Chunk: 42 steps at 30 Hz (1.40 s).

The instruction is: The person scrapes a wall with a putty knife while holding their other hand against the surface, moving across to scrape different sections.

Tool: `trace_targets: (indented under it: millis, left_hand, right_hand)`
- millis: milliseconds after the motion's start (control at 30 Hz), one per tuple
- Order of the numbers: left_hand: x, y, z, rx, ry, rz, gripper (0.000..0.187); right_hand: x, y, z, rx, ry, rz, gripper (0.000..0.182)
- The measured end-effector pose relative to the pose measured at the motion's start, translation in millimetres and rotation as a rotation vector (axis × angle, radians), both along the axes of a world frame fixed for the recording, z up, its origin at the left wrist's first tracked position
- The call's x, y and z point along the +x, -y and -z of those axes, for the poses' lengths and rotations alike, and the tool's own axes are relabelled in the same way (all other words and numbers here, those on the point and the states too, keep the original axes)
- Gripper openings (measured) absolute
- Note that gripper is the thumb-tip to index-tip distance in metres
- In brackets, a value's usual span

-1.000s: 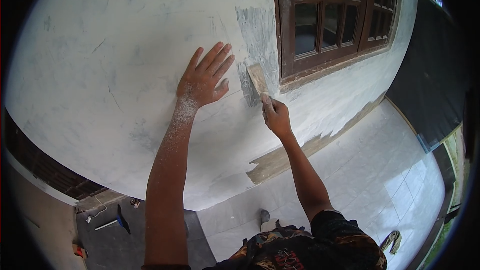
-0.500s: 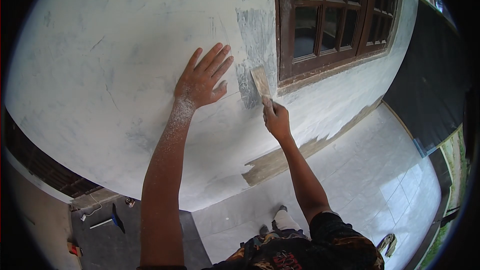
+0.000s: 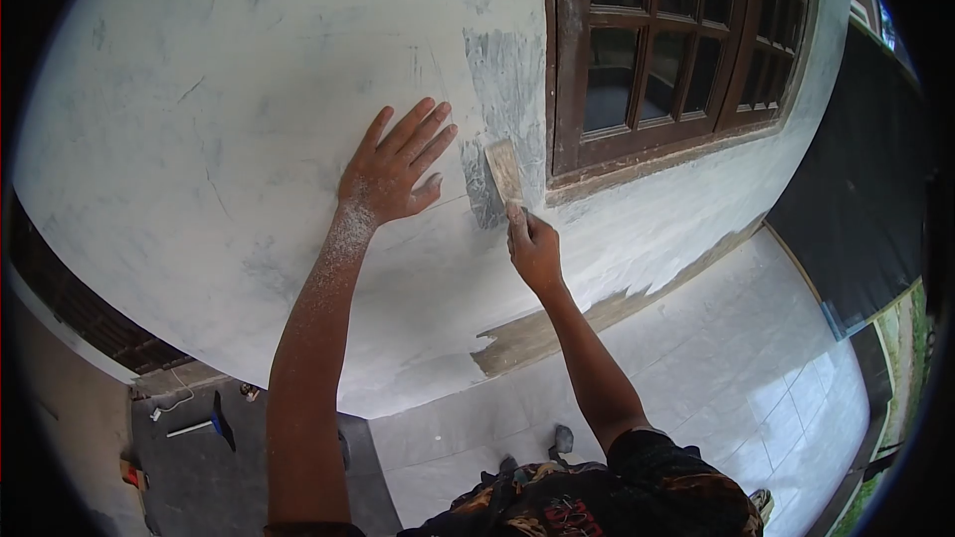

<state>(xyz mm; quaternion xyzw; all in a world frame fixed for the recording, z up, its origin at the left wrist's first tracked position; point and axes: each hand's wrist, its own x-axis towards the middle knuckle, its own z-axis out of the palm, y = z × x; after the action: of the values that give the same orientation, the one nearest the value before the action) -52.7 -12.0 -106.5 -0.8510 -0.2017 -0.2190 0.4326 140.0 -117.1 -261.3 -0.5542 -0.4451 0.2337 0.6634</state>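
My right hand (image 3: 535, 251) grips a scraper (image 3: 505, 169) by its handle, the broad blade pointing up against the wall. Under and around the blade is a grey, scraped patch (image 3: 487, 75) that runs down beside the window frame. To the left, my left hand (image 3: 393, 164) lies with fingers spread on the white wall (image 3: 269, 129), holding nothing. White dust covers its wrist and forearm.
A brown wooden window (image 3: 657, 60) with glass panes is set in the wall at the right. Bare brown plaster (image 3: 537, 333) shows along the wall's foot, above the tiled floor (image 3: 686, 388). A dark panel (image 3: 856, 189) stands far right; a broom-like tool (image 3: 221, 423) lies lower left.
The scraper and my right hand have shifted slightly left relative to the window frame. My left hand stays spread on the wall. The whole view has tilted a little.
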Motion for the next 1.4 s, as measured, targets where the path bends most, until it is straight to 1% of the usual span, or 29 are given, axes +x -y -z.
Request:
trace_targets:
  millis: [67, 133, 233, 300, 367, 500, 567, 700, 767, 900, 967, 1067, 1200, 1267, 1400]
  left_hand:
    - [0, 1, 0, -0.012, -0.001, 0.014, 0.069]
    - [1, 0, 0, -0.004, 0.001, 0.007, 0.069]
    - [1, 0, 1, -0.012, -0.008, -0.002, 0.071]
    - [1, 1, 1, -0.014, -0.013, -0.006, 0.071]
    - [1, 1, 0, 0.067, -0.046, -0.068, 0.074]
    - [1, -1, 2, 0.051, -0.034, -0.052, 0.073]
    - [1, 0, 1, 0.093, -0.042, -0.057, 0.073]
    - [0, -1, 1, 0.017, -0.012, -0.012, 0.071]
    - [1, -1, 2, -0.013, -0.001, 0.001, 0.071]
    - [2, -1, 1, 0.010, -0.010, -0.001, 0.071]
    - [1, -2, 2, -0.003, -0.003, 0.007, 0.071]
    - [1, -1, 2, -0.019, 0.002, 0.012, 0.070]
    - [1, -1, 2, -0.016, -0.006, 0.008, 0.070]
    - [1, -2, 2, 0.029, -0.010, -0.005, 0.071]
    - [0, -1, 2, 0.003, 0.001, 0.010, 0.070]
  right_hand:
    - [-2, 6, 12, 0.000, -0.045, -0.028, 0.048]
    - [-5, 9, 9, -0.048, -0.065, -0.023, 0.047]
    - [0, -1, -10, -0.030, 0.012, -0.015, 0.045]
    - [1, -3, -9, -0.034, 0.049, -0.009, 0.044]
    - [1, 1, 5, -0.029, -0.012, -0.024, 0.053]
    - [-2, 4, 2, -0.057, -0.024, -0.009, 0.052]
    - [1, -6, -7, 0.046, 0.058, 0.015, 0.047]
    - [-1, 0, 2, -0.008, 0.019, 0.011, 0.048]
    - [-3, 7, 6, -0.014, -0.046, -0.016, 0.049]
    - [-1, -1, -8, 0.001, 0.007, 0.019, 0.048]
    - [-2, 4, -11, -0.050, -0.001, 0.024, 0.054]
    - [-1, 7, 12, -0.055, -0.045, -0.005, 0.055]
    - [-1, -3, -15, -0.026, -0.013, 0.031, 0.054]
    - [-3, -3, -21, -0.009, 0.013, 0.018, 0.053]
    - [-5, 5, 4, -0.041, -0.017, 0.019, 0.053]
